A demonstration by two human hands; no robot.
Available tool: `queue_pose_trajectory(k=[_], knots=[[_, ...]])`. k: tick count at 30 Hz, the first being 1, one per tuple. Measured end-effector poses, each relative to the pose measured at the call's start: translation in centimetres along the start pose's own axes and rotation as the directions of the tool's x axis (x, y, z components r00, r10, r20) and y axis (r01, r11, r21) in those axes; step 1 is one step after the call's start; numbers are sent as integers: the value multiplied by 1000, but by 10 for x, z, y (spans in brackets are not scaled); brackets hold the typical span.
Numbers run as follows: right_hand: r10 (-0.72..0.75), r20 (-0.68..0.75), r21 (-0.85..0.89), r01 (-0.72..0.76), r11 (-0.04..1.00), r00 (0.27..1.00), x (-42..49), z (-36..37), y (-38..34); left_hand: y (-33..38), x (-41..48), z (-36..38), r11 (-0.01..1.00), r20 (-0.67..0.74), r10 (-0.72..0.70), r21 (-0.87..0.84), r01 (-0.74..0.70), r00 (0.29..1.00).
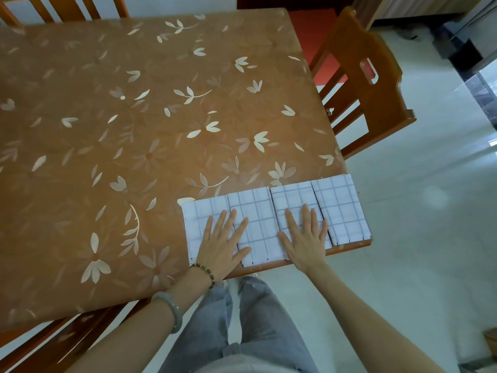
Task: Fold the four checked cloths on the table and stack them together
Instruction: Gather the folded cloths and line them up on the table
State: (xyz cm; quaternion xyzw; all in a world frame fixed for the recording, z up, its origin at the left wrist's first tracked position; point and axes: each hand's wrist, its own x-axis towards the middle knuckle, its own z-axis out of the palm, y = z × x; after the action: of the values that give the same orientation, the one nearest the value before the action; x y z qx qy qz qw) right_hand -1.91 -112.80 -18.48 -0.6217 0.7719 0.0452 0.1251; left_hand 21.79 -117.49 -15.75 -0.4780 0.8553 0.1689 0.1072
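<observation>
The table (134, 130), under a brown cover printed with pale flowers, filled most of my feed. The 4 checked cloths sat at its near right corner, each folded to a narrow rectangle and laid side by side in 1 row along the near edge, long sides touching.

The leftmost cloth (197, 219) and the second cloth (258, 211) were both under the left hand (222, 244), which lay flat with its fingers spread wide across their shared seam, gripping nothing. The right hand (305, 240) was just as flat and wide on the third cloth (291, 197), with its outer fingers reaching the seam with the rightmost cloth (341, 208). That last cloth ran up to the table's right edge. I could not tell whether its far corner hung over. The near ends of all 4 stopped just inside the wooden rim.

From the row leftward and away, I saw only bare cover. A beaded bracelet (205, 273) and a pale bangle (172, 310) sat on the left forearm. Grey trousers (255, 332) showed below the rim. A wooden chair (363, 84) stood at the right side of the table, near its far corner, with light floor (416, 238) beside it. 2 more chairs showed, 1 at the far left (67, 6) and 1 at the near left (67, 335).
</observation>
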Motion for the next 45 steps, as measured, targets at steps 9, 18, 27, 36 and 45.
queue_pose_trajectory(k=[9,18,27,36,45], knots=[[-81,75,43,78,996,994,3,4,11,6,9,29,1000,54,-16,24,15,998],[399,1,233,-388,892,917,42,-32,99,-8,10,15,977,-40,-210,-49,208,977],[332,47,187,-335,923,942,42,-25,94,-2,10,28,978,-32,-203,-45,202,979],[-74,-56,55,77,996,996,47,-36,45,9,25,14,979,-104,-205,-36,202,973],[-134,70,-11,135,991,989,46,-15,29,14,31,24,978,-56,-209,2,209,976]])
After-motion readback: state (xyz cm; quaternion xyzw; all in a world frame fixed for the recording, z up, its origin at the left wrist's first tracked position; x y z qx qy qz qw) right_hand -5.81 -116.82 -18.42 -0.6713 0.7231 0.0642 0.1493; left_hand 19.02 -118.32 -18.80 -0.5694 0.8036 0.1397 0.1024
